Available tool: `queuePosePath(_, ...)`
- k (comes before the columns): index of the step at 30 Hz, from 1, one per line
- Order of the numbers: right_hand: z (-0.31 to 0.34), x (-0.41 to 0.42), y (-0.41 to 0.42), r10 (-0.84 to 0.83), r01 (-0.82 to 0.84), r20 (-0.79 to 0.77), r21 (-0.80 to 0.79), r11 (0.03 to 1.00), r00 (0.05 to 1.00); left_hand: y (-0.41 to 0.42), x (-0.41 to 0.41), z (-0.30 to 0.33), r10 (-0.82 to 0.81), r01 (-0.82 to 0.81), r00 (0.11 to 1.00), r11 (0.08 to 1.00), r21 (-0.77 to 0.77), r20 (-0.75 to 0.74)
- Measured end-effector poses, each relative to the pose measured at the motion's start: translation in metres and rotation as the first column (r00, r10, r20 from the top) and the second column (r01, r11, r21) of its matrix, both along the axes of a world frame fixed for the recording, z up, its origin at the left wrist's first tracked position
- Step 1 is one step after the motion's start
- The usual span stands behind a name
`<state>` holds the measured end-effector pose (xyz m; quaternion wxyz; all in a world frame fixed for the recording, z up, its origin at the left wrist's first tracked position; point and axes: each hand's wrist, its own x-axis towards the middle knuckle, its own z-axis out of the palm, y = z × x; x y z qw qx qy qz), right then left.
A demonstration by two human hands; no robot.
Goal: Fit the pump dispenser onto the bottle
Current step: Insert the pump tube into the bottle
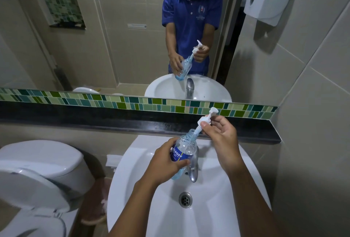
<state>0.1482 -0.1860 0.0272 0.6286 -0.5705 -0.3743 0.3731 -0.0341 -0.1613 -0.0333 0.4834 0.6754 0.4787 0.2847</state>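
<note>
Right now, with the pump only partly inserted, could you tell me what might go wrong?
1. The bottle is tilted in the left hand with its neck open, so gel could spill into the sink.
2. The right hand holds the pump dispenser at an angle, so its collar may cross-thread or its tube bend.

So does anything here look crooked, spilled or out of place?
Only the pump dispenser: it sits tilted, its collar above the bottle mouth, not screwed on, only its tube inside. The left hand steadies the bottle; the right hand holds the pump. No spill shows in the sink.
</note>
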Motion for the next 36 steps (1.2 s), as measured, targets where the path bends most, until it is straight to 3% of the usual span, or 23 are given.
queuePosePath(10, -0.028, 0.014, 0.018, 0.121, -0.124, -0.039, -0.073, 0.990, 0.992, 0.021, 0.020, -0.003, -0.035, 0.036, 0.999, 0.999, 0.025, -0.035)
queuePosePath(16, -0.039, 0.020, 0.033, 0.083, -0.081, 0.021, -0.114, 0.990, 0.996, 0.027, 0.020, -0.010, -0.034, 0.036, 0.997, 0.999, 0.023, -0.065)
queuePosePath(21, -0.036, 0.022, 0.033, 0.265, -0.267, -0.036, -0.062, 0.962, 0.964, 0.029, 0.019, -0.008, -0.013, 0.013, 0.999, 1.000, -0.001, -0.036)
queuePosePath(24, -0.035, 0.022, 0.030, 0.247, -0.245, 0.025, -0.063, 0.967, 0.969, 0.026, 0.017, -0.004, -0.020, 0.019, 0.999, 0.999, -0.029, -0.028)
queuePosePath(36, -0.019, 0.017, -0.002, 0.160, -0.160, 0.018, 0.049, 0.986, 0.987, -0.001, 0.019, 0.012, -0.069, 0.069, 0.998, 0.998, -0.009, -0.005)
